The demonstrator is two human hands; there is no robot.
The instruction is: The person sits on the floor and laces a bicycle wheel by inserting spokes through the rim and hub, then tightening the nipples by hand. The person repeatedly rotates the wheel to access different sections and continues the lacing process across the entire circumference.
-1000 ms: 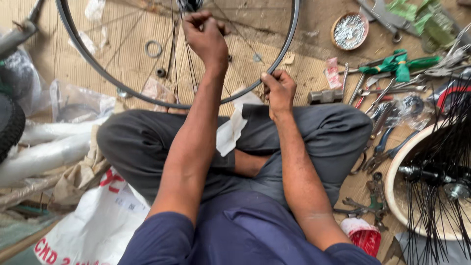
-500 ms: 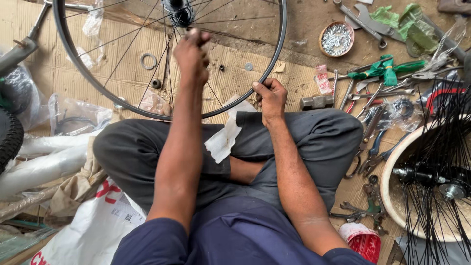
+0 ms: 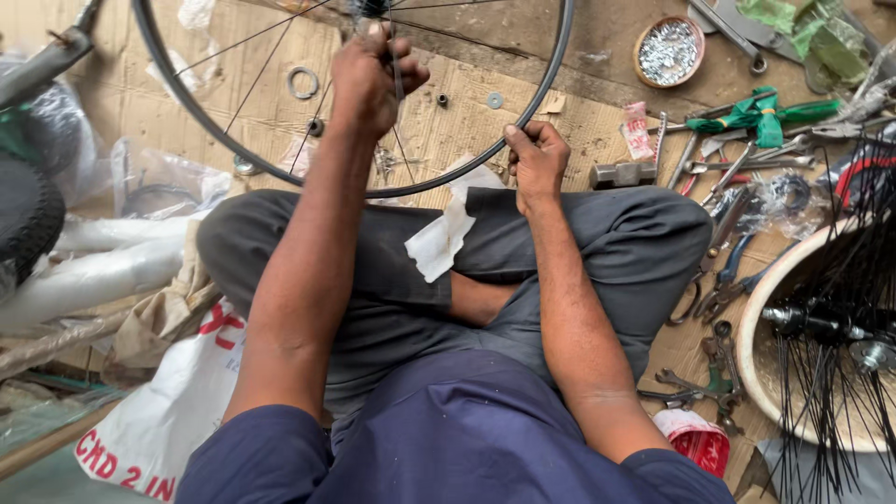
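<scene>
You sit cross-legged on the floor with a black, thin-spoked bicycle wheel rim (image 3: 551, 89) standing in front of your knees, its lower arc just above your grey trousers (image 3: 607, 243). Your left hand (image 3: 373, 79) reaches up toward the hub near the top of the view, its fingers pinched together around a thin metal spoke (image 3: 399, 140). Your right hand (image 3: 537, 163) is clamped on the rim's lower right edge, thumb on the inside and fingers wrapped over the outside, steadying it. The two hands are apart, the left higher and further away from you than the right.

A torn piece of white paper (image 3: 448, 233) lies across your lap, just below the rim. The wheel rests over flattened brown cardboard (image 3: 233, 112), where a small metal ring (image 3: 302, 82) and a flat washer (image 3: 495, 100) lie inside the rim's circle. To your right a round bowl of small silver parts (image 3: 668, 50) sits near a scatter of wrenches and pliers (image 3: 728, 177), some bound with a green cloth strip (image 3: 761, 112). At the far right a pale round basin (image 3: 761, 373) holds hubs bristling with black spokes. A white plastic bag with red print (image 3: 177, 411) lies by your left knee.
</scene>
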